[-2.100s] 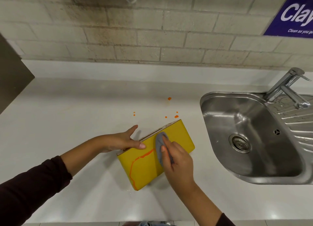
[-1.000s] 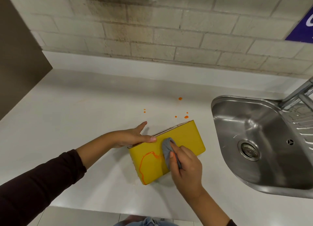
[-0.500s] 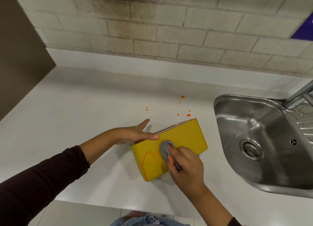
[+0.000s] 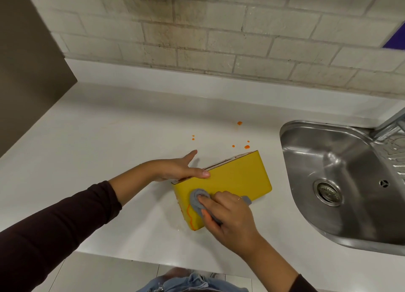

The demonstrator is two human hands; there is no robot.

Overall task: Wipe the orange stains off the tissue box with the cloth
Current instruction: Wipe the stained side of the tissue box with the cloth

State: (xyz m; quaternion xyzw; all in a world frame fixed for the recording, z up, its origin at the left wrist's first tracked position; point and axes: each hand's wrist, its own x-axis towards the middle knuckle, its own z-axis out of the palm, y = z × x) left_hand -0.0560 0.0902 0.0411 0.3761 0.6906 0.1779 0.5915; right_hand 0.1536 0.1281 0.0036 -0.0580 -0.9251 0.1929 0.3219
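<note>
A yellow tissue box [image 4: 238, 178] stands tilted on its long edge on the white counter [image 4: 98, 151]. My left hand [image 4: 175, 169] holds its upper left edge, thumb on the yellow face. My right hand [image 4: 228, 215] presses a grey cloth [image 4: 197, 201] against the lower left part of that face. An orange stain line [image 4: 190, 218] shows on the box's lower left corner, just below the cloth. The rest of the yellow face looks clean.
Several orange drops [image 4: 246, 147] lie on the counter behind the box. A steel sink [image 4: 341, 182] is set into the counter at the right, with a tap [image 4: 392, 123] at its back. A brick wall runs behind; a dark panel [image 4: 26, 68] stands at left.
My right hand has slid the cloth leftwards and down across the yellow face. The orange line has shrunk to a short piece at the lower left corner. My left hand keeps its hold.
</note>
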